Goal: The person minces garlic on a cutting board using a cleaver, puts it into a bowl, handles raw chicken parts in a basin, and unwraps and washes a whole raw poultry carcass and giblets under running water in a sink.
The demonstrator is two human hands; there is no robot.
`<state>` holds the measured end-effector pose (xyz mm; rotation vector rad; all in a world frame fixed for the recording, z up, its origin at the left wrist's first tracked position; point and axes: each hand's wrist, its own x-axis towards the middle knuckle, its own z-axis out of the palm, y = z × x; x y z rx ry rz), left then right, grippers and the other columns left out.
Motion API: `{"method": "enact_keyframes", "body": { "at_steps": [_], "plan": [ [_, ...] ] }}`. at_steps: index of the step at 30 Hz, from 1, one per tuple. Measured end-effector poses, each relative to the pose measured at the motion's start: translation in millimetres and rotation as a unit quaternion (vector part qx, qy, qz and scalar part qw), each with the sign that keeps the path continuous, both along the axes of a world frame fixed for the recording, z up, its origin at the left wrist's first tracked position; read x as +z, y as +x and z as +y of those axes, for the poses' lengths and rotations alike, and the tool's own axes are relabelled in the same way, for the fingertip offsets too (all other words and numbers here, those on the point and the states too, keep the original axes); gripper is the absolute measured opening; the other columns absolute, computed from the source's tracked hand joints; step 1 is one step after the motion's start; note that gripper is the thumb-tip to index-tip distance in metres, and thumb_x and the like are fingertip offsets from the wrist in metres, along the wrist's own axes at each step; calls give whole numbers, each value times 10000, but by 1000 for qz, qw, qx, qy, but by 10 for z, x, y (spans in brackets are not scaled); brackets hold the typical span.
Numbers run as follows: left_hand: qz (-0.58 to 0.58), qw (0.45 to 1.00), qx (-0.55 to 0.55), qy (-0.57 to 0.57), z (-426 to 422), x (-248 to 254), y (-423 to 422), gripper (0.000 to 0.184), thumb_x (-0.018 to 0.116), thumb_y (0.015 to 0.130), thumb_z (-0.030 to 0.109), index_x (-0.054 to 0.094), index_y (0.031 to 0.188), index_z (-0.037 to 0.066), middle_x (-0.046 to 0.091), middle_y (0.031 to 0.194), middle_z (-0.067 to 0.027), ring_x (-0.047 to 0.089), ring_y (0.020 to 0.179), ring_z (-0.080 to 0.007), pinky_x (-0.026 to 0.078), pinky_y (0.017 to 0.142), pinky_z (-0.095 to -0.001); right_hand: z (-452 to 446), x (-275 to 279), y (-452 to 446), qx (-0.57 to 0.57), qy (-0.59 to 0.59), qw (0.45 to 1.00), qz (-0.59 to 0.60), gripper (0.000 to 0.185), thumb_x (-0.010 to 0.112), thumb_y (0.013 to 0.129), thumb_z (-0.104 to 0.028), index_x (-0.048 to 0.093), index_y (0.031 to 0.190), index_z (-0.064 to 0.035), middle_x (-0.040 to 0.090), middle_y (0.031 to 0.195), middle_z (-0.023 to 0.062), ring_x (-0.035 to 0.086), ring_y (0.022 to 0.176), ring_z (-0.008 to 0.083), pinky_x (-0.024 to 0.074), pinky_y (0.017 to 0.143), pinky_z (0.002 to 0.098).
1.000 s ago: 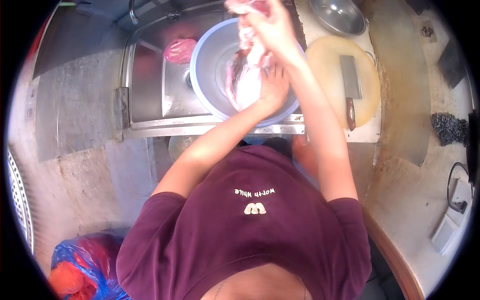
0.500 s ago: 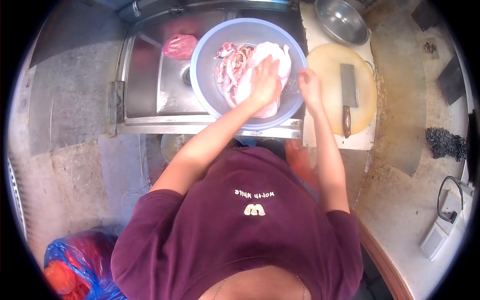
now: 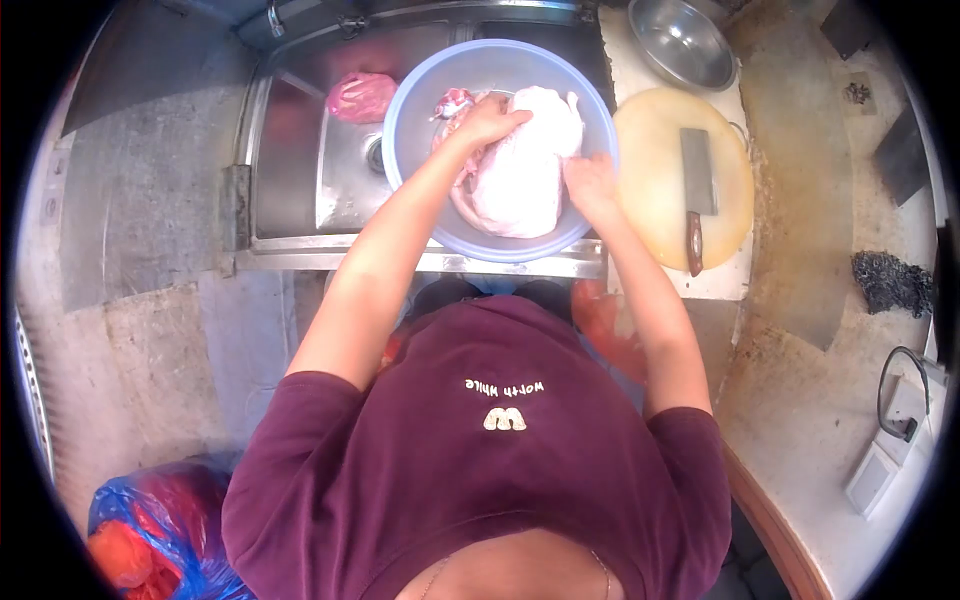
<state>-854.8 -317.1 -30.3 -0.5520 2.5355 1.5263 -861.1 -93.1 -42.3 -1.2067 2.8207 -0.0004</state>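
A blue-rimmed plastic basin (image 3: 412,212) holds a pale plucked whole bird (image 3: 522,182), with strips of raw meat and offal (image 3: 455,104) along its left side. My left hand (image 3: 489,124) grips the bird's upper left side. Its thumb points right across the skin, and its other fingers are partly hidden. On the opposite side, my right hand (image 3: 590,183) has its fingers curled in against the bird's right edge, inside the basin rim. What lies between those fingertips is hard to see.
The basin stands over a steel sink (image 3: 340,190), where a pink bag of meat (image 3: 362,97) lies. A cleaver (image 3: 697,170) rests on a round cutting board (image 3: 640,130) at the right. Behind that is a metal bowl (image 3: 680,45). A blue plastic bag (image 3: 170,520) sits at lower left.
My left hand has slid left from the top of the bird to its upper left side. My right hand has moved from the basin's right rim inward to the bird.
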Motion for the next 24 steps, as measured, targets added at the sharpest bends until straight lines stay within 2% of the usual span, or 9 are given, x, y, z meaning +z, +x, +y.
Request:
{"method": "enact_keyframes", "body": {
  "at_steps": [3,5,7,10,12,14,18,21,24],
  "plan": [
    [-7,1000,-8,16,-32,-208,-108,871,714,610,477,464,1186,-128,553,1132,-276,556,1070,-328,433,916,-336,45,75,-102,5,22,998,-52,122,538,715,-116,632,729,-38,632,698,158,611,698,325,451,734,393],
    [11,997,-61,-43,109,132,34,993,740,560,486,378,1247,-133,491,1209,-289,501,1138,-338,401,957,-340,99,184,-109,-16,10,997,-73,133,533,728,-118,632,725,-29,636,712,177,624,691,329,465,684,399],
    [22,994,-75,-77,162,194,56,1083,761,525,485,309,1289,-136,436,1267,-298,444,1197,-347,361,997,-344,146,569,-133,-64,-39,994,-79,154,525,754,-119,633,731,-11,638,749,205,634,719,330,473,639,406],
    [19,995,-46,-86,177,-25,64,1132,773,509,468,249,1320,-123,378,1312,-305,371,1256,-357,299,1045,-350,354,868,-211,-129,-231,959,-98,239,514,818,-176,641,795,26,620,736,226,634,713,298,479,648,377],
    [19,996,-26,-88,202,60,111,1122,767,519,459,237,1336,-98,355,1327,-306,339,1276,-362,269,1063,-358,495,1324,-285,-160,-355,912,-132,330,497,867,-270,635,794,20,629,698,174,629,665,252,474,642,371],
    [-3,985,-9,-172,251,10,134,1086,759,539,443,244,1350,-64,347,1328,-308,332,1278,-365,271,1062,-366,563,1820,-353,-191,-498,832,-152,342,526,881,-298,635,824,21,603,655,51,532,610,114,433,579,277],
    [17,961,-32,-274,396,186,137,1019,744,581,417,258,1364,-20,318,1341,-304,294,1292,-378,261,1064,-395,615,2371,-460,-132,-463,847,-227,242,572,873,-251,634,873,-17,598,764,-13,512,706,61,396,651,213],
    [132,979,-130,-88,516,409,38,1015,747,598,400,240,1367,-27,298,1349,-303,286,1288,-393,261,1059,-415,422,2466,-450,-115,-488,820,-277,222,588,860,-236,636,850,-19,597,757,-23,506,703,50,384,645,200],
    [166,969,-137,117,772,725,76,965,751,645,356,235,1382,4,315,1371,-228,368,1246,-315,338,1002,-395,226,2510,-433,-73,-545,763,-340,200,606,845,-215,644,807,-23,590,700,-37,489,651,24,372,586,193]
  ]
}}
